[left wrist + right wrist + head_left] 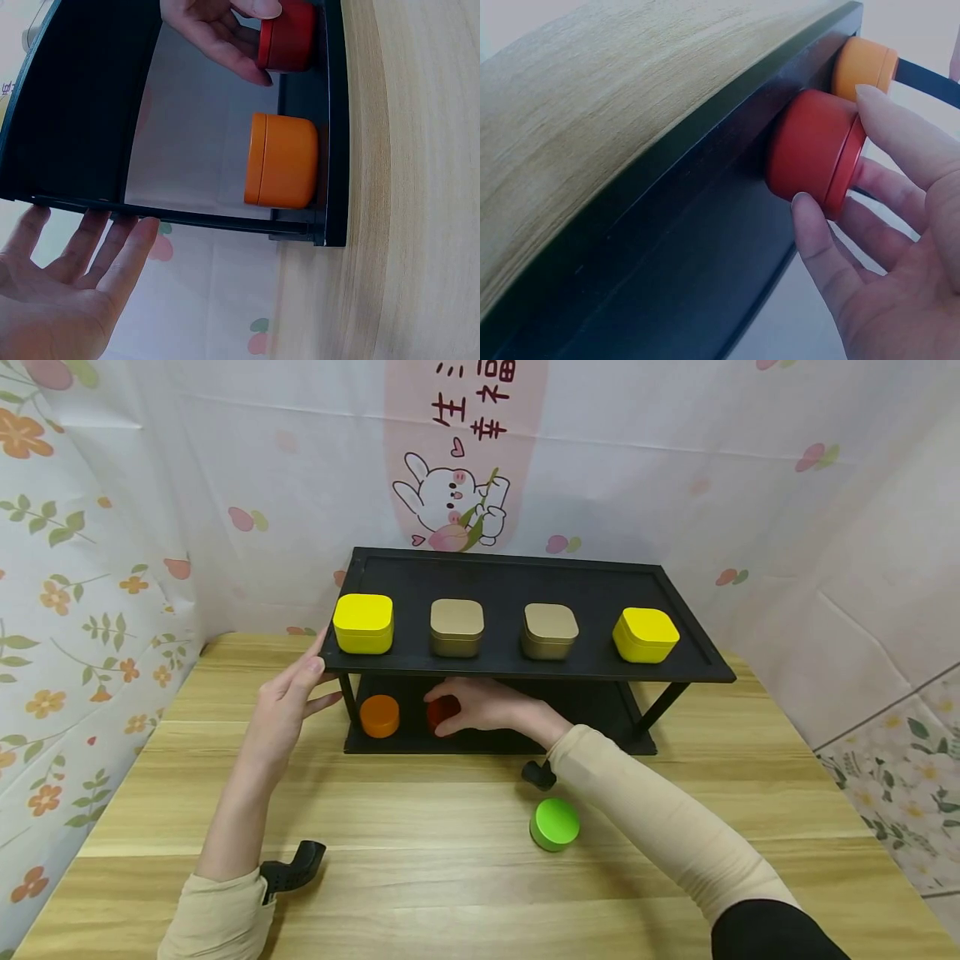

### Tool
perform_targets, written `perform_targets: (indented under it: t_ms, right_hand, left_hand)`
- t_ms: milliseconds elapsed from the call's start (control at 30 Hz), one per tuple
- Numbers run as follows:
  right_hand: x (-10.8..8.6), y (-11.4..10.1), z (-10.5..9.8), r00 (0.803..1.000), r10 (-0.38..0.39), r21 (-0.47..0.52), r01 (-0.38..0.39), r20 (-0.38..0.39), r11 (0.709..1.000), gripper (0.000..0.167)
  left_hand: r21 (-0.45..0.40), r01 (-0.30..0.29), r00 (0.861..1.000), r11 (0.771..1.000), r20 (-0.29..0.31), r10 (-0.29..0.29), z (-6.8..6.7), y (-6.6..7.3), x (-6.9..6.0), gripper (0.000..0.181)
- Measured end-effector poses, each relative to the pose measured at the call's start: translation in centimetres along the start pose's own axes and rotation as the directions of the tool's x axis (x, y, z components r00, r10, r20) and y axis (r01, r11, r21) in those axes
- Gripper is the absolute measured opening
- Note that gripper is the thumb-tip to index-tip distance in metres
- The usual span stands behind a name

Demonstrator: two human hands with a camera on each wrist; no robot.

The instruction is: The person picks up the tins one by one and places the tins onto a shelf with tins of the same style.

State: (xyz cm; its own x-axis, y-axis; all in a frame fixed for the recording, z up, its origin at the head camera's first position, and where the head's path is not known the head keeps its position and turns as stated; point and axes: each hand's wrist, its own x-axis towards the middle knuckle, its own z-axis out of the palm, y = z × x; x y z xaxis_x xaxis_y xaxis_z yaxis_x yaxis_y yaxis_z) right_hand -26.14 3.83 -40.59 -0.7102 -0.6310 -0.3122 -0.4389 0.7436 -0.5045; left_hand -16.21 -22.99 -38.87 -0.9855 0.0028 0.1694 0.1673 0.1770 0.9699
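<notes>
My right hand [480, 706] reaches under the upper board of a black two-tier shelf [510, 581] and grips a red round tin [810, 150] between thumb and fingers. The tin stands on the lower board, partly covered by the hand in the head view. To its left sits an orange round tin [379, 717], also plain in the left wrist view [285, 161]. At the shelf's left end, my left hand [281, 697] touches the upper board's corner. Its fingers look nearly straight against the black edge in the left wrist view and hold no tin.
On the upper board stand two yellow square tins [363, 623] [646, 635] and two tan square tins [457, 627] [550, 631]. A green round tin [555, 824] rests on the wooden table [420, 868] before the shelf. A patterned cloth [300, 468] hangs behind.
</notes>
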Motion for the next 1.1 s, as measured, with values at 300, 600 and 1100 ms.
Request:
perform_targets:
  t_ms: [300, 600, 1100]
  right_hand:
    - [-0.1, 0.4, 0.0, 0.999, -0.045, -0.026, 0.046, 0.018, 0.999, 0.061]
    - [-0.6, 1.0, -0.4, 0.998, -0.056, -0.040, 0.057, 0.037, 0.998, 0.074]
    - [-3.5, 1.8, -1.5, 0.998, -0.053, -0.022, 0.052, -0.027, 0.998, 0.078]
  left_hand:
    - [0.009, -0.008, 1.000, 1.000, 0.003, 0.008, 0.1, 0.0, 0.0, 0.050]
    - [-0.013, -0.010, 1.000, 1.000, -0.001, 0.010, 0.0, 0.0, 0.1, 0.049]
    - [-0.035, -0.013, 1.000, 0.999, 0.006, 0.013, 0.1, 0.0, 0.0, 0.049]
